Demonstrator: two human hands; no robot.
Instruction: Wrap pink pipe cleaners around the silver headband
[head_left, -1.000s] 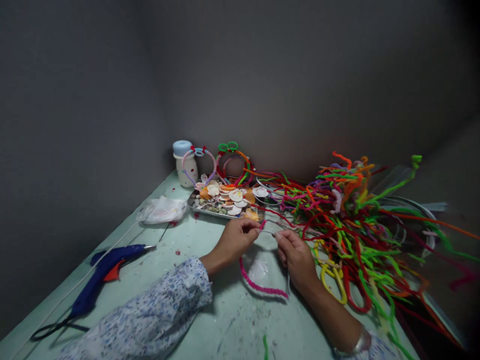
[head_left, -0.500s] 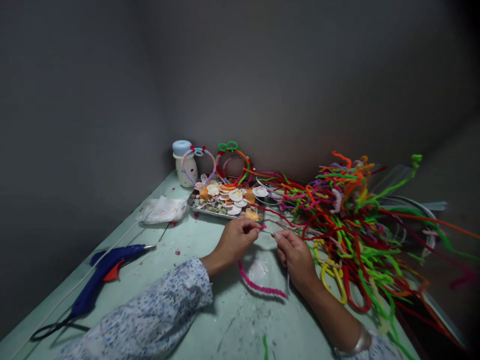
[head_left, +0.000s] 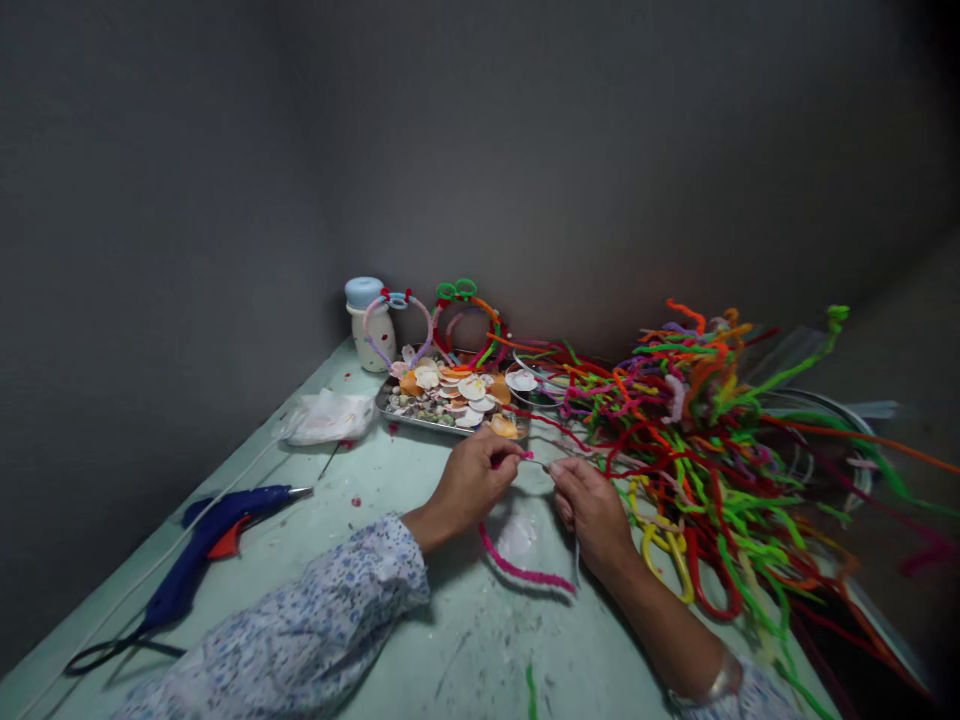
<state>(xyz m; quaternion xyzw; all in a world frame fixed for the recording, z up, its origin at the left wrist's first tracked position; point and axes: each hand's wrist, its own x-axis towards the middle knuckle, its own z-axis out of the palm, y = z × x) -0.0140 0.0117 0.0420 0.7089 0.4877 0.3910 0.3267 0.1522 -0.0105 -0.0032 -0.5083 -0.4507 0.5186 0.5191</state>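
Observation:
Pinched between the fingertips of my left hand (head_left: 471,480) is a bright pink pipe cleaner (head_left: 525,577), whose long tail curves down below the hand over the table. A short pink end pokes out past the fingertips, where it meets a thin grey headband (head_left: 534,462). My right hand (head_left: 592,510) is closed on that band, thumb against index finger. One grey end of it hangs below the right palm. How the pipe cleaner is wound on the band is hidden by my left fingers.
A metal tray (head_left: 427,427) of shells stands behind my hands, with finished headbands (head_left: 397,300) and a blue-lidded bottle (head_left: 373,335). A blue glue gun (head_left: 187,565) and plastic bag (head_left: 330,418) lie left. Right are a pipe cleaner heap (head_left: 675,420), yellow-handled scissors (head_left: 682,570) and red-handled scissors (head_left: 705,590).
Both hands keep nearly the same place and grip. The view has shifted very slightly.

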